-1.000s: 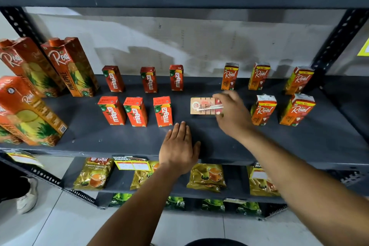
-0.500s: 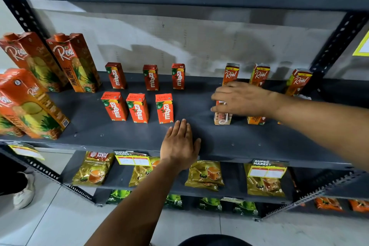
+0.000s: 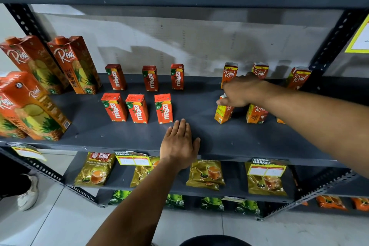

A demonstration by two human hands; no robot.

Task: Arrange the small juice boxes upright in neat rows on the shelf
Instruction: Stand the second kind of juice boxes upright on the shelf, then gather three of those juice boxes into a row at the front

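Small red Maaza boxes stand upright in two rows on the grey shelf (image 3: 199,142), three behind (image 3: 150,78) and three in front (image 3: 137,108). To the right, small orange Real boxes stand in a back row (image 3: 229,74) and a front row. My right hand (image 3: 242,91) rests on top of the leftmost front Real box (image 3: 222,114), fingers curled over it; the box stands upright. Beside it stands another front Real box (image 3: 256,115), partly behind my forearm. My left hand (image 3: 178,142) lies flat, palm down, on the shelf's front edge, holding nothing.
Tall Real pineapple cartons (image 3: 75,64) stand at the shelf's left end. A perforated upright post (image 3: 337,42) bounds the right side. Tea packets (image 3: 95,170) and price tags (image 3: 132,161) sit on the lower shelf. A shoe (image 3: 28,193) is on the floor at left.
The Real box lay flat under my right hand a second ago; it now stands upright in the front row with my hand on top. My left hand has stayed put.
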